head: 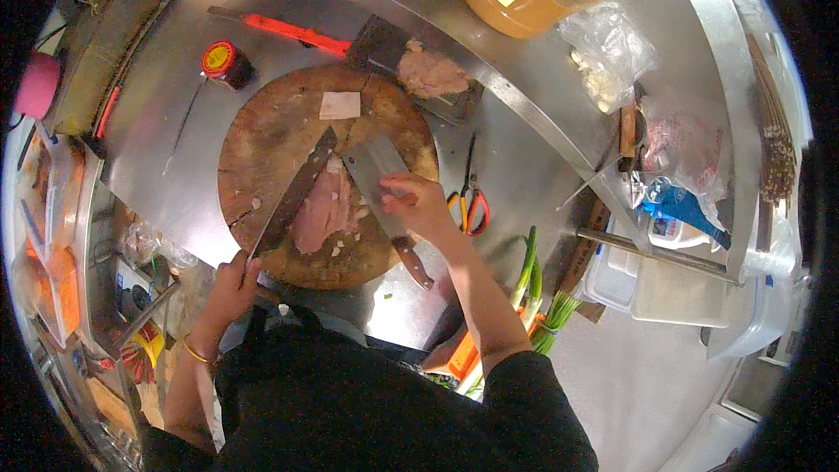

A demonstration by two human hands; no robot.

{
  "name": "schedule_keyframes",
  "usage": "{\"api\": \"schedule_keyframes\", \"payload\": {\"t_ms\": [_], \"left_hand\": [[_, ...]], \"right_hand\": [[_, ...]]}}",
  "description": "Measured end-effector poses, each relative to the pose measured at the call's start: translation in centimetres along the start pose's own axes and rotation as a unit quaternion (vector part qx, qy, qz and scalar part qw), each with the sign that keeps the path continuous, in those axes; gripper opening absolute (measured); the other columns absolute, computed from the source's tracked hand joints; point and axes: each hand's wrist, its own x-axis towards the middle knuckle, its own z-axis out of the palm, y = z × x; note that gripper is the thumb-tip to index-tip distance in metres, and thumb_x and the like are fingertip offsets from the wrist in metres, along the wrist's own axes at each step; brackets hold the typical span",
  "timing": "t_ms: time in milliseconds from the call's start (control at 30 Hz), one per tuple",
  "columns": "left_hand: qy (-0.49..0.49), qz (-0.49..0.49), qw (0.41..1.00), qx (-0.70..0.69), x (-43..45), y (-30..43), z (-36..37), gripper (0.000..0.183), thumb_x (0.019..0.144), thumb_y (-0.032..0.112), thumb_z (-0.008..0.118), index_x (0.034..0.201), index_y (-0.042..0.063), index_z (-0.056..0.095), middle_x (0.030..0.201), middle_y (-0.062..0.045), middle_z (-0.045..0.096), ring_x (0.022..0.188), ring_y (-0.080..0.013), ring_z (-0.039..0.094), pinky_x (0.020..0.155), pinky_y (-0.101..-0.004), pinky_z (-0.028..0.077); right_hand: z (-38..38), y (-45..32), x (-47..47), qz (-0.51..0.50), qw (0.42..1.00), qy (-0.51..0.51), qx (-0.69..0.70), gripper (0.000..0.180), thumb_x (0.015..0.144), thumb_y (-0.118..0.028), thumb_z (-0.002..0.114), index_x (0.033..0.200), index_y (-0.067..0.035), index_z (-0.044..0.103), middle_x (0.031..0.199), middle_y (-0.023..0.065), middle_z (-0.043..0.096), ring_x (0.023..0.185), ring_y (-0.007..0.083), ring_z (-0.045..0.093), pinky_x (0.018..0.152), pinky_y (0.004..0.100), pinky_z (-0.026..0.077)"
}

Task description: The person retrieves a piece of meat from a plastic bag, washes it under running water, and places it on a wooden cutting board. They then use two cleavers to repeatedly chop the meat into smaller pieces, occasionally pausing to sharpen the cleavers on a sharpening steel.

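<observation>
My left hand (233, 285) grips a knife at the near left edge of the round wooden chopping block (255, 137). The blade of this knife (295, 187) points away from me along the left side of a piece of raw pale-pink meat (322, 213). On the meat's right lies a cleaver (373, 174), its riveted wooden handle (414, 265) jutting past the block's edge. My right hand (419, 206) is over the cleaver's blade with fingers partly bent; whether they press on it or pinch something is unclear. A small pale square piece (340, 105) rests at the block's far side.
Beyond the block, more raw meat (432, 72) lies on a dark cleaver-like blade with a red handle (298, 33). Scissors (468, 203) sit at right, a red-lidded jar (226, 64) at left. Spring onions (527, 275) stand below my right forearm. A metal shelf edge (511, 92) crosses behind.
</observation>
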Motion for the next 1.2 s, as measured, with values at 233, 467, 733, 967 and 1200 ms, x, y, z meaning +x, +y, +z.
{"api": "schedule_keyframes", "payload": {"t_ms": [233, 467, 733, 967, 1200], "left_hand": [[0.030, 0.040, 0.997, 0.065, -0.3, -0.5, 0.3, 0.030, 0.091, 0.026, 0.045, 0.095, -0.003, 0.049, 0.064, -0.023, 0.056, 0.062, -0.0418, 0.056, 0.056, -0.0455, 0.043], [0.005, -0.023, 0.999, 0.022, -0.6, 0.9, 0.2, 0.029, 0.090, 0.025, 0.046, 0.090, -0.004, 0.048, 0.065, -0.025, 0.055, 0.063, -0.0434, 0.054, 0.056, -0.0466, 0.041], [0.002, -0.040, 0.999, 0.002, -0.6, 3.1, -0.4, 0.023, 0.088, 0.016, 0.048, 0.090, -0.006, 0.049, 0.062, -0.024, 0.055, 0.061, -0.0421, 0.055, 0.052, -0.0438, 0.041], [-0.003, -0.036, 0.999, 0.011, -0.7, 2.4, -0.1, 0.022, 0.088, 0.016, 0.048, 0.092, -0.006, 0.049, 0.064, -0.025, 0.055, 0.062, -0.0419, 0.055, 0.052, -0.0438, 0.042], [0.009, 0.012, 1.000, 0.020, -0.9, 1.1, 0.5, 0.024, 0.089, 0.017, 0.046, 0.094, -0.006, 0.048, 0.065, -0.026, 0.055, 0.062, -0.0425, 0.055, 0.053, -0.0456, 0.042]], "right_hand": [[-7.2, 13.4, 5.2, -0.058, 0.951, 0.188, -0.240, 0.014, 0.076, -0.003, 0.059, 0.090, -0.004, 0.062, 0.080, 0.0088, 0.062, 0.060, 0.0179, 0.062, 0.052, 0.0298, 0.049], [-7.6, 11.0, 8.9, -0.126, 0.827, 0.140, -0.530, 0.023, 0.073, -0.008, 0.059, 0.095, -0.011, 0.060, 0.086, 0.0127, 0.061, 0.067, 0.0304, 0.060, 0.057, 0.0395, 0.050], [-7.2, 12.2, 9.1, -0.103, 0.811, 0.127, -0.562, 0.023, 0.071, -0.005, 0.057, 0.092, -0.010, 0.060, 0.085, 0.0121, 0.060, 0.072, 0.0322, 0.060, 0.059, 0.0416, 0.050], [-6.3, 12.0, 10.2, -0.083, 0.839, 0.142, -0.519, 0.013, 0.070, -0.004, 0.056, 0.082, -0.006, 0.061, 0.086, 0.0157, 0.058, 0.077, 0.0349, 0.058, 0.064, 0.0436, 0.048], [-6.4, 10.6, 10.6, -0.102, 0.884, 0.122, -0.439, 0.006, 0.067, -0.008, 0.059, 0.069, -0.003, 0.056, 0.076, 0.0175, 0.058, 0.070, 0.0362, 0.057, 0.062, 0.0428, 0.047]]}}
